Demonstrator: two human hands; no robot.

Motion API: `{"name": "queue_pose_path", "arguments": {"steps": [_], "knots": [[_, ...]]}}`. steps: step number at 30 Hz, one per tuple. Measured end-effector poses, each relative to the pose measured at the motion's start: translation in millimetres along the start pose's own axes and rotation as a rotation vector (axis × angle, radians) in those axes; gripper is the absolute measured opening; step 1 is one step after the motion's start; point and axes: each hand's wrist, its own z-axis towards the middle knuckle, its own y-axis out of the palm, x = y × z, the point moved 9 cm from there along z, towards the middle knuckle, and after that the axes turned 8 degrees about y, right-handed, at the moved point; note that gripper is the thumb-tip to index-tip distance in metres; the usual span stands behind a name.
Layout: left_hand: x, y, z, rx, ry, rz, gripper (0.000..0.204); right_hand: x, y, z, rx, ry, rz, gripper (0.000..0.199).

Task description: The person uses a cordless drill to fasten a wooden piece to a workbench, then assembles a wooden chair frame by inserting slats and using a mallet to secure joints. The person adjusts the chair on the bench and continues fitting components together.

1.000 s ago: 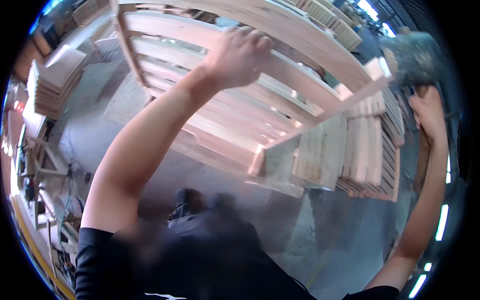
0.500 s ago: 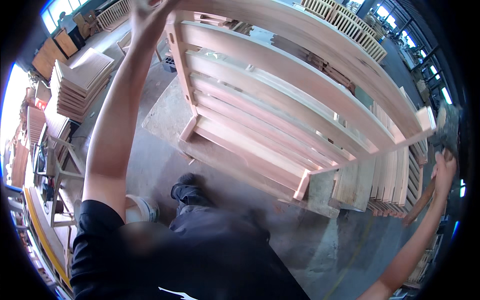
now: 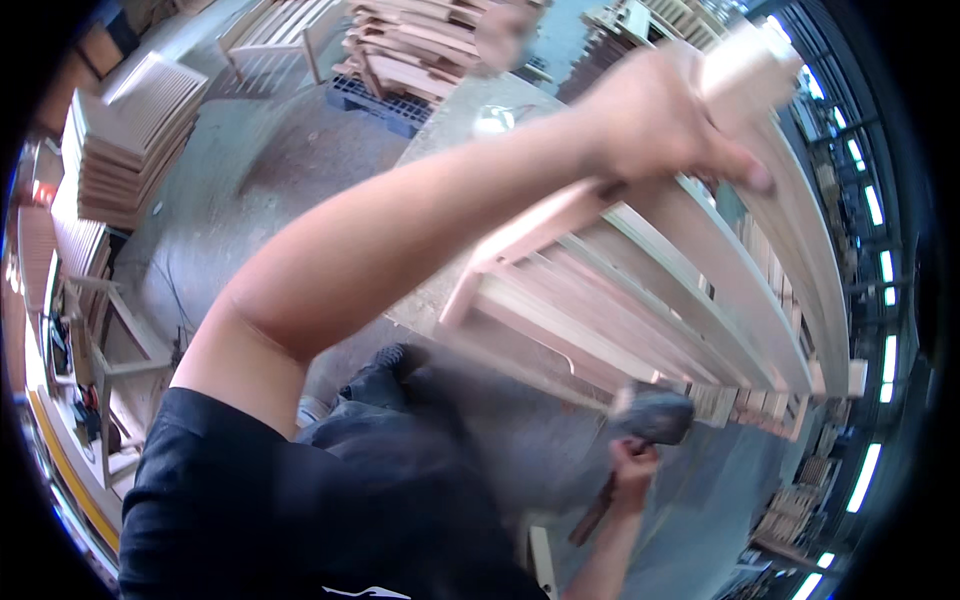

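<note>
My left hand (image 3: 670, 125) reaches across and is wrapped around the upper corner of a slatted wooden frame (image 3: 715, 255), blurred by motion. The frame is pale, bare wood with several long curved slats joined to end posts, and it stands tilted on edge. My right hand (image 3: 634, 470), lower down, is closed around the wooden handle of a mallet (image 3: 655, 415). The mallet's dark, blocky head points upward, close in front of the frame's near lower end; I cannot tell whether they touch. My left forearm hides part of the frame's near end.
A flat worktop (image 3: 440, 290) lies under the frame. Stacked slatted panels (image 3: 135, 135) stand at the left. Behind, wooden parts are piled on a blue pallet (image 3: 375, 105). A pale wooden stand (image 3: 125, 350) is at the left.
The frame has turned and swung to the right, with my left hand carrying its corner across. My right hand has brought the mallet from the far right inward and down, near the frame's lower end.
</note>
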Motion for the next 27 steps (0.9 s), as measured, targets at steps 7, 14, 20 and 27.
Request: {"name": "queue_pose_path", "arguments": {"steps": [7, 14, 20, 27], "knots": [[-16.4, -12.2, -5.8, -0.197, -0.036, -0.027, 0.062, 32.5, 221.8, -60.6, -0.359, 0.407, -0.043, 0.010], [-27.4, -6.7, 0.5, -0.218, 0.032, -0.177, 0.059, 8.7, 310.9, -114.2, -0.236, 0.674, 0.357, 0.005], [-41.6, -6.6, 5.2, -0.261, 0.069, -0.264, 0.060, -58.2, 389.8, -123.5, -0.199, 0.766, 0.899, 0.012], [-26.9, 1.8, -2.4, -0.334, 0.143, -0.315, 0.061, -57.1, 437.8, -53.2, -0.038, 0.657, 1.009, 0.021]]}}
